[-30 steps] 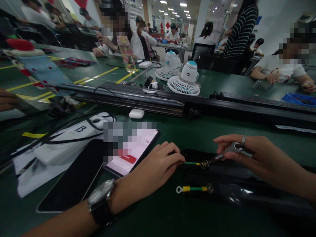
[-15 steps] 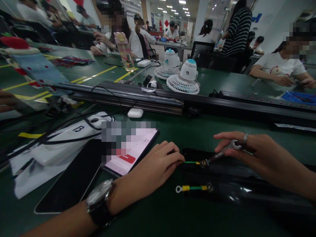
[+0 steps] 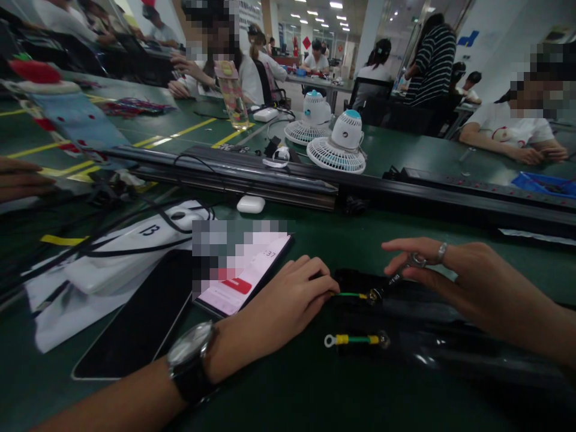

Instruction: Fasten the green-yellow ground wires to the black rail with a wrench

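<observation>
My right hand (image 3: 443, 264) pinches a metal wrench (image 3: 398, 277) between thumb and fingers. The wrench's far end sits at a nut (image 3: 373, 296) on a dark, glossy bar (image 3: 432, 309). From that nut a short green wire (image 3: 348, 294) with yellow sleeves runs left. The fingertips of my left hand (image 3: 299, 294) are closed on the wire's outer end and hide it. A second green wire (image 3: 357, 339) with a bare ring terminal (image 3: 330, 341) is fastened to another dark bar (image 3: 450, 354) nearer me.
Left of my hands lie a lit phone (image 3: 243, 276), a dark tablet-like slab (image 3: 135, 318) and a white device numbered 13 (image 3: 121, 252). Behind are a white earbud case (image 3: 251, 204), long dark rails (image 3: 252, 177) and white fans (image 3: 337, 144). Other people sit around the tables.
The wrench in my right hand has swung slightly, its near end moving left and its face turning darker. My left hand keeps its hold on the wire; the view has shifted slightly.
</observation>
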Available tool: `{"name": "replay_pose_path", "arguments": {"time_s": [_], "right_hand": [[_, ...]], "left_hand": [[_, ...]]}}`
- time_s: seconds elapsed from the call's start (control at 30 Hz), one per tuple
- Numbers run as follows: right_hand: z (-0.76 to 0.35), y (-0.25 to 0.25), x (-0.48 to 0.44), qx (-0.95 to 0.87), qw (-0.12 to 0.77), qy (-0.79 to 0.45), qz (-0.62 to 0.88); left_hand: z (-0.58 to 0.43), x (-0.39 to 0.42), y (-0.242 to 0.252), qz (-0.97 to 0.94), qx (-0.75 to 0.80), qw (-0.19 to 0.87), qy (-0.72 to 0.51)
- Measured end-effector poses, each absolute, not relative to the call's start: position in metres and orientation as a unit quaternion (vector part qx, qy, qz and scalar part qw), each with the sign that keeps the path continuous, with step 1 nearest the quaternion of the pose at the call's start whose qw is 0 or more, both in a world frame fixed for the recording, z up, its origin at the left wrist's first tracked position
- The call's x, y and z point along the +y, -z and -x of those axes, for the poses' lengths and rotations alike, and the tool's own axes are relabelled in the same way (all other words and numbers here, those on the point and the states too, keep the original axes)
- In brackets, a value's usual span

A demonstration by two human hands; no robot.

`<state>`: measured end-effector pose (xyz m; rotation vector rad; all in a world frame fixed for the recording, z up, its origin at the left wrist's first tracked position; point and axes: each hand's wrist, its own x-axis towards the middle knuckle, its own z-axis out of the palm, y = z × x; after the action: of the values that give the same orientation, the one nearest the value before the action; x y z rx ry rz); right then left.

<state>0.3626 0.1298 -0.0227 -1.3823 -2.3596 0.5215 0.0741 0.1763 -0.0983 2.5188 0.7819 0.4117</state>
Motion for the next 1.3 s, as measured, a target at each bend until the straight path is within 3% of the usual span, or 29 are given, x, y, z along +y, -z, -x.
{"name": "replay_pose_path", "arguments": {"time_s": [0.47,0.77,1.3], "right_hand": [[-0.353,0.004,0.144,-0.843,0.114,-0.277,0.446],[-0.362,0.003,0.149,-0.824,0.134,-0.341,0.432],[-0.358,0.003,0.143,-0.845,0.136,-0.327,0.402]], "left_hand": [[-0.074,0.175,0.095,-0.916,0.282,0.235,-0.16],[-0.074,0.176,0.097,-0.915,0.283,0.244,-0.151],[-0.074,0.177,0.1,-0.916,0.284,0.239,-0.152]]}}
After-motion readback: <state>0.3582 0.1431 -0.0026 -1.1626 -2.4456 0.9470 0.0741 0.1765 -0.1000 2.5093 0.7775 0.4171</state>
